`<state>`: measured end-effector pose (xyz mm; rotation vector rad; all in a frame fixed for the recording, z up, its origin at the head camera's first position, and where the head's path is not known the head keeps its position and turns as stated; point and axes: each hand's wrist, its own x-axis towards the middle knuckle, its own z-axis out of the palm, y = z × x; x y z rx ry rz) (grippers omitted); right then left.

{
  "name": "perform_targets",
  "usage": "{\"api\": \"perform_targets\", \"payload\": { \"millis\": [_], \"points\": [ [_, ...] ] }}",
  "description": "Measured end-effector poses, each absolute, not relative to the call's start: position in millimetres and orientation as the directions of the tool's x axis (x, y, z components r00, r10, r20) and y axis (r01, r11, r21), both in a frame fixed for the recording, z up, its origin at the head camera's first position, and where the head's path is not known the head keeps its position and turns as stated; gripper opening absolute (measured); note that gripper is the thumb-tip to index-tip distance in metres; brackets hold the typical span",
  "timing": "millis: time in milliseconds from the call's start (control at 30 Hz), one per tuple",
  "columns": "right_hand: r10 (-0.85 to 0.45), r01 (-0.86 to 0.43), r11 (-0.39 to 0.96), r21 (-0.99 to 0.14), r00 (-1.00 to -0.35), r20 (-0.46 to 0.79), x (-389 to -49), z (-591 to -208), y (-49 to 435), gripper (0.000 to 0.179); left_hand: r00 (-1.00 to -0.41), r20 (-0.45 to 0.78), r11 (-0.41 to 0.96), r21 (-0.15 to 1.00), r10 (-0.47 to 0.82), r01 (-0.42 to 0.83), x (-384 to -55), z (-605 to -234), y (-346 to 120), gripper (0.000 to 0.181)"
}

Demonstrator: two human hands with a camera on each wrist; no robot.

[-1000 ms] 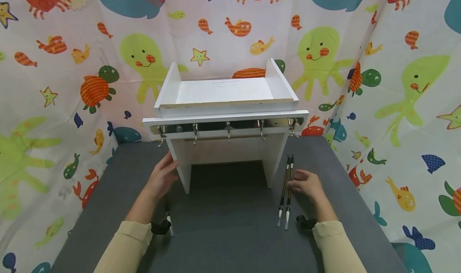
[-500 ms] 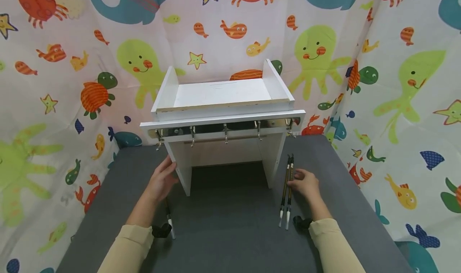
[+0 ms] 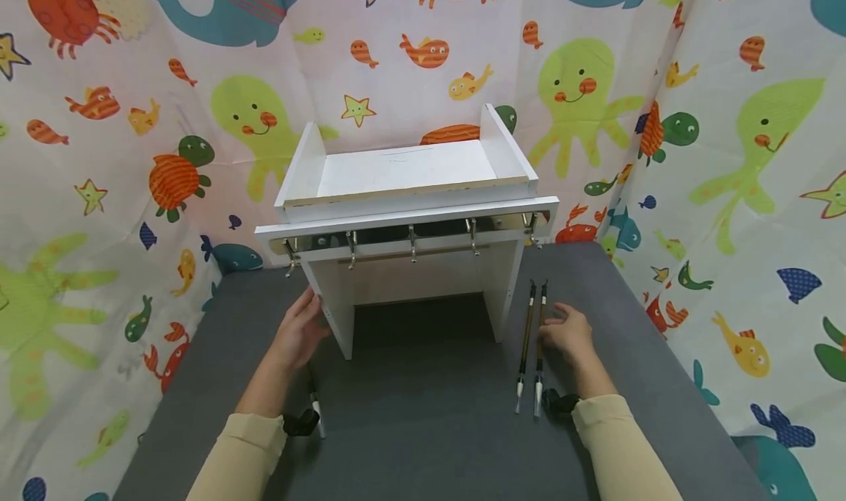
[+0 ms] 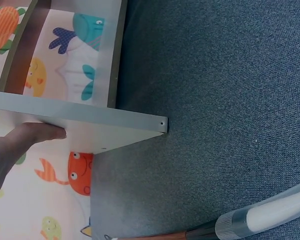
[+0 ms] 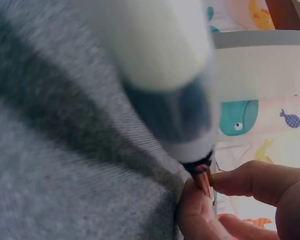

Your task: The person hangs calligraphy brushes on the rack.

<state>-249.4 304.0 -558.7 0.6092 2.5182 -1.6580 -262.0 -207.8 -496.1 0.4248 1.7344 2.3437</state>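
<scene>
My right hand (image 3: pixel 567 333) pinches a calligraphy brush (image 3: pixel 539 376) by its handle, between thumb and fingertips. In the right wrist view its capped white bristle end (image 5: pixel 155 45) looms blurred across the top. A second brush (image 3: pixel 527 332) lies just left of it on the grey table. My left hand (image 3: pixel 299 332) rests its fingers against the outer face of the left side panel (image 3: pixel 328 303) of a white shelf unit. One digit (image 4: pixel 47 131) of it shows on that panel in the left wrist view. Another brush (image 3: pixel 314 398) lies below that hand, partly hidden by it.
The shelf unit (image 3: pixel 403 211) stands at the back, with an open tray top and a metal rail of several hooks (image 3: pixel 413 244) along its front. Grey cloth (image 3: pixel 423 413) covers the table. A curtain with sea animals (image 3: pixel 396 75) hangs behind and at both sides.
My right hand has shifted slightly right with one brush, so the gap between the two brushes is wider. My left hand stays against the panel.
</scene>
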Motion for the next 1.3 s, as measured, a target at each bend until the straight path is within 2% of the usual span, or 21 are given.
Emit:
{"api": "perform_targets", "payload": {
  "millis": [300,533,900,1167,1300],
  "points": [
    [0.221,0.354,0.229,-0.907,-0.926,-0.306,-247.9,-549.5,307.2,0.060,-0.945,0.108,-0.283,0.959,0.309,0.017,-261.5,-497.3,-211.8,0.065],
    [0.206,0.297,0.249,-0.922,-0.946,-0.249,-242.5,-536.3,308.8,0.055,-0.937,0.139,-0.276,0.960,0.321,0.048,-261.5,-500.0,-213.8,0.063],
    [0.174,0.236,0.216,-0.947,-0.964,-0.201,-221.6,-516.9,313.2,0.066,-0.942,0.121,-0.209,0.976,0.312,0.056,-264.9,-501.4,-209.7,0.062],
    [0.184,0.087,0.243,-0.966,-0.982,-0.042,-202.9,-485.0,308.5,0.063,-0.943,0.113,-0.211,0.976,0.313,0.047,-265.4,-498.3,-209.9,0.064],
    [0.165,0.014,0.188,-0.982,-0.986,0.017,-196.0,-466.9,301.7,0.064,-0.944,0.111,-0.218,0.975,0.312,0.043,-265.1,-496.9,-210.5,0.064]
  ]
}}
